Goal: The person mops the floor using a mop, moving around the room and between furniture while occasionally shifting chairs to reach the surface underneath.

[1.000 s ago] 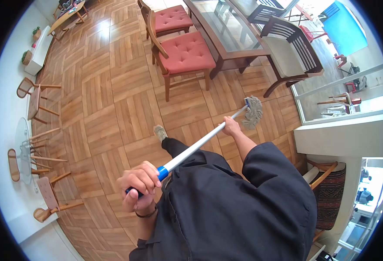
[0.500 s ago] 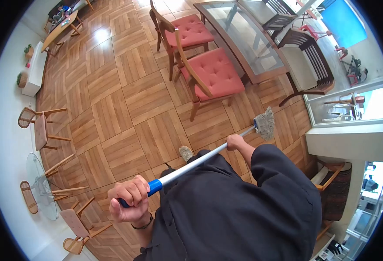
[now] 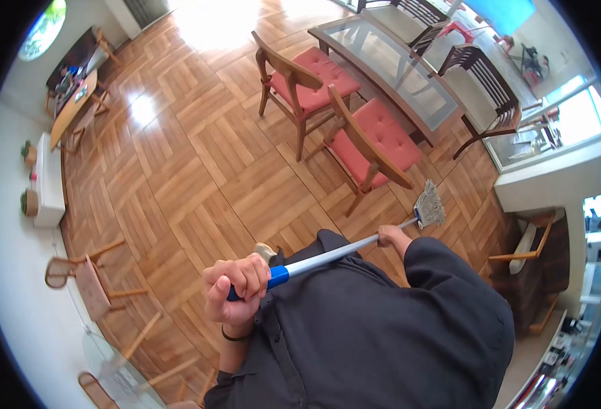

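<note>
A mop crosses in front of my body, its pale pole [image 3: 334,255] slanting from lower left to upper right. My left hand [image 3: 236,290] is closed around the blue grip [image 3: 279,276] at the pole's upper end. Farther down, my right hand [image 3: 392,236] wraps the pole close to the mop head [image 3: 430,204]. The grey-white strings of that head rest on the wooden floor [image 3: 212,174], right of the nearer red-cushioned chair [image 3: 382,140]. Part of my shoe [image 3: 265,252] shows just beyond my left hand.
Another red-cushioned chair [image 3: 321,71] stands beside a glass-topped table [image 3: 396,71], with dark slatted chairs [image 3: 481,88] across it. A wooden armchair [image 3: 536,245] is at right. Along the left wall are a cane-backed chair [image 3: 92,286], a glass table [image 3: 109,361] and a white cabinet [image 3: 49,184].
My view has shifted, so the red chairs and left-wall furniture appear elsewhere in it. The mop head now lies nearer the close red chair. Both hands keep their hold on the mop.
</note>
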